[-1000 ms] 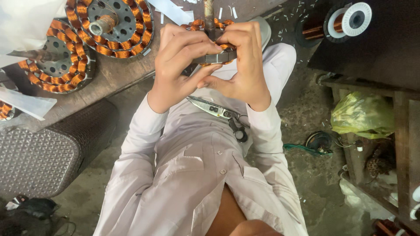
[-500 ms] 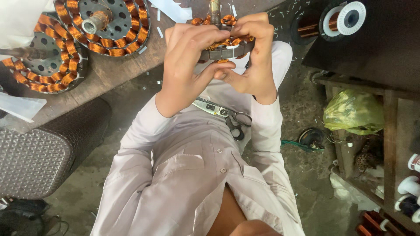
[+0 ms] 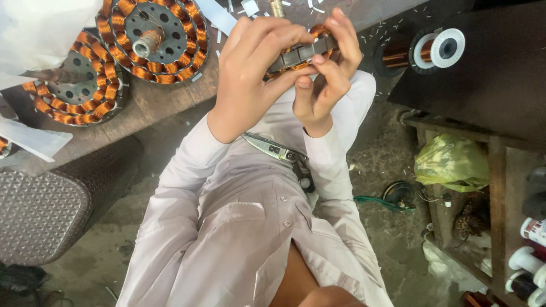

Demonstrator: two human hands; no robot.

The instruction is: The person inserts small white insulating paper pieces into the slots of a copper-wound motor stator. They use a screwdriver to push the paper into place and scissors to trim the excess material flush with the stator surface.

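Both hands clamp a copper-wound stator at the top centre of the frame.

The left hand [image 3: 250,74] wraps over the stator [image 3: 301,52] from the left, fingers curled around it; the right hand [image 3: 330,77] pinches its right edge, fingertips pressing the metal core. Scissors [image 3: 278,152] lie on the lap just below. Two wound stators [image 3: 151,40] sit on the workbench [image 3: 153,105], upper left.
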